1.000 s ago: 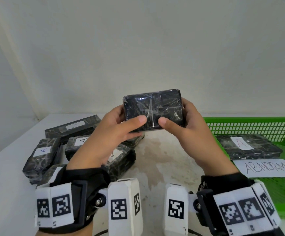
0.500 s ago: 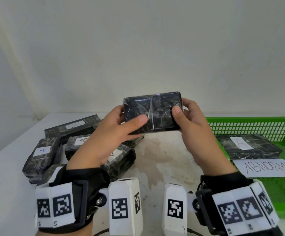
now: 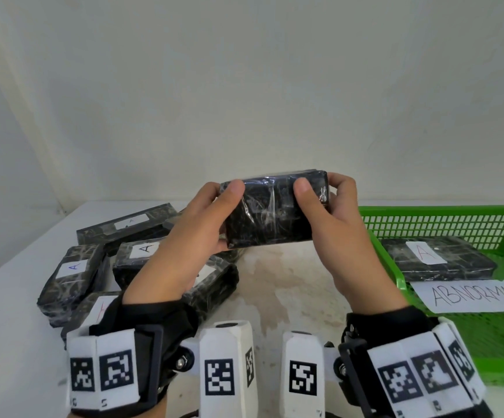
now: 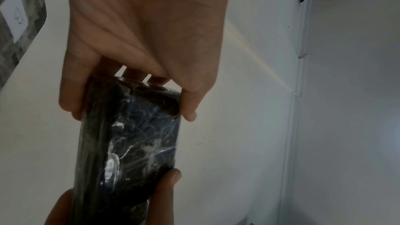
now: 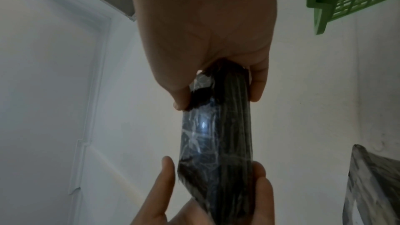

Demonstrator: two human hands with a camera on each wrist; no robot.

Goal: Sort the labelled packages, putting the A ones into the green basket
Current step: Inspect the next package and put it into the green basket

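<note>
- Both hands have the same black wrapped package (image 3: 270, 215) up in the air over the table (image 3: 9, 342), between the loose pile on the left and the green basket (image 3: 443, 210) on the right.
- Left hand (image 3: 184, 239) has its thumb curled over the front face and fingers behind the left end; right hand (image 3: 341, 233) does the same on the right end. So both are closed around it, pinching the short ends.
- No label visible on the face toward the head camera, so can't tell yet if it's an A.
- Handling guess: it looks like a stiff, brick-ish block, since it holds its shape. The shiny crinkly film probably makes it a bit slippery, so gripping the ends with thumb across the face seems the safe hold.
- The basket holds one package marked A (image 3: 437, 260) lying flat, plus a paper sign reading ABNORMAL (image 3: 470, 295).
- The pile of packages (image 3: 72, 276) on the left mostly shows A labels.
</note>
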